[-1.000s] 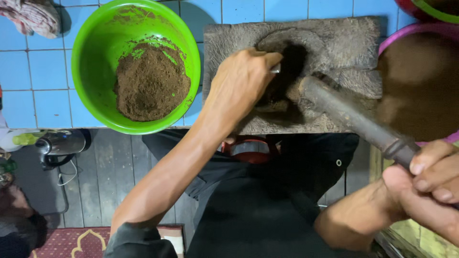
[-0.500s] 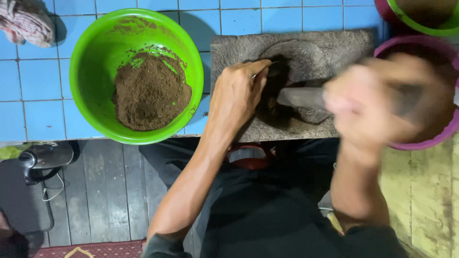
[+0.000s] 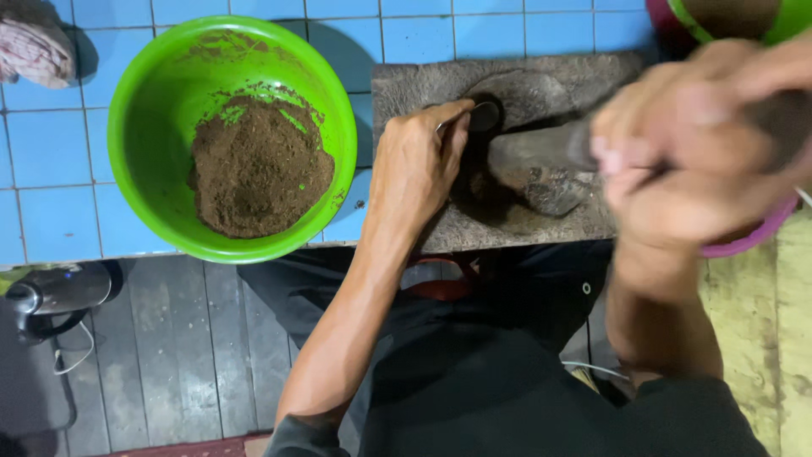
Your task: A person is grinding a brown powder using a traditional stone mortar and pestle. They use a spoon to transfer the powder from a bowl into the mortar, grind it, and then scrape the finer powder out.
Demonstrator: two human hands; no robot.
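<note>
A person works at a rectangular grey grinding stone (image 3: pixel 507 144) set on a counter of blue tiles (image 3: pixel 51 152), seen from above through a head-worn camera. The left hand (image 3: pixel 419 165) rests on the stone's near left part, its fingers curled shut around the thin metal handle of a spoon (image 3: pixel 482 114) whose bowl dips into the dark hollow at the stone's middle. The right hand (image 3: pixel 685 161) — heavily blurred — is wrapped closed around the upper end of a thick stone pestle (image 3: pixel 537 161), which slants down to the left so that its broad head lies in the hollow, just beside the spoon. Dark paste coats the hollow around both tools.

To the left of the stone, touching or nearly touching its edge, stands a bright green plastic bowl (image 3: pixel 144 110) holding a mound of brown ground powder (image 3: pixel 258 169), with smears of it up the inner wall. A crumpled cloth (image 3: pixel 34 51) lies at the counter's far left corner. At the right edge, partly behind the blurred hand, a pink-rimmed basin (image 3: pixel 744 245) shows — its contents cannot be made out. Below the counter are grey floorboards (image 3: pixel 194 338) and the person's dark clothing.
</note>
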